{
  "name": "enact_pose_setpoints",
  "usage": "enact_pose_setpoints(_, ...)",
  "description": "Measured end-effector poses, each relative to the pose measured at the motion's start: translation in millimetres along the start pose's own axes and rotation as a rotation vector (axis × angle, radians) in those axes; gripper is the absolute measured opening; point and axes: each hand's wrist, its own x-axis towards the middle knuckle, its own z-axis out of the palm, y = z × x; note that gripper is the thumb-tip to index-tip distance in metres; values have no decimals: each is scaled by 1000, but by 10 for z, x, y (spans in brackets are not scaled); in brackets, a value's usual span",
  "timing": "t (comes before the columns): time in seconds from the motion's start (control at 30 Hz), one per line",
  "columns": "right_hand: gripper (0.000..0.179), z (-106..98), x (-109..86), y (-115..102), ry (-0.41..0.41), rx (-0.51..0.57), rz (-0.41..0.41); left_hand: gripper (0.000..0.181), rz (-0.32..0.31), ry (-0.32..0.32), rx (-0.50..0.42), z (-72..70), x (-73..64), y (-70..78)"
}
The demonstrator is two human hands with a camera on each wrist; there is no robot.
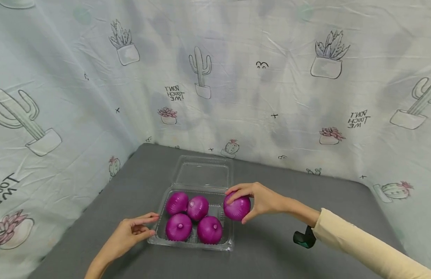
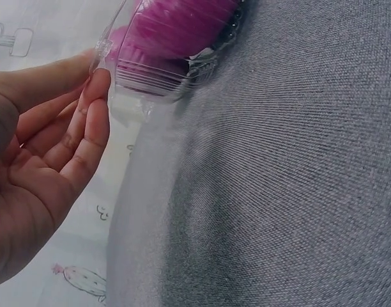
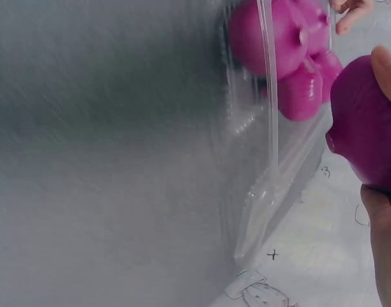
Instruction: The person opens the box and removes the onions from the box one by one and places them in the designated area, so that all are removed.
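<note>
A clear plastic clamshell box (image 1: 153,241) sits on the grey surface with its lid (image 1: 203,174) laid back behind it. Several purple-red onions (image 1: 178,227) with shiny skins lie in its tray. My right hand (image 1: 267,198) grips another purple-red onion (image 1: 237,206) over the tray's right edge. Its thumb and fingers wrap round that onion (image 3: 368,125), whose stubby end points toward the box in the right wrist view. At the box's left side is my left hand (image 1: 129,234), its relaxed fingertips (image 2: 101,80) right at the rim.
A grey cloth-covered table (image 1: 281,252) carries the box. Behind and to the sides hangs a pale curtain (image 1: 236,77) printed with cacti and mirrored lettering. A dark strapped device (image 1: 305,238) shows below the right wrist, near the cream sleeve (image 1: 362,242).
</note>
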Motion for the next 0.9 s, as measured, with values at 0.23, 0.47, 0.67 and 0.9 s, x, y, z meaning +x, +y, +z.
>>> enact_pose_setpoints(0.23,48,83,-483,-169,136,99,76,40,-15,-4,-9,18,10,-29)
enact_pose_setpoints(0.47,50,275,-852,-221,270,244,118,37,25,24,31,27,11,-39)
enact_pose_setpoints(0.67,52,379,-1039,-288,350,289,164,36,56,36,45,76,18,-61)
enact_pose_setpoints(0.9,60,375,-1037,-231,453,241,121,36,53,54,67,37,-10,-62)
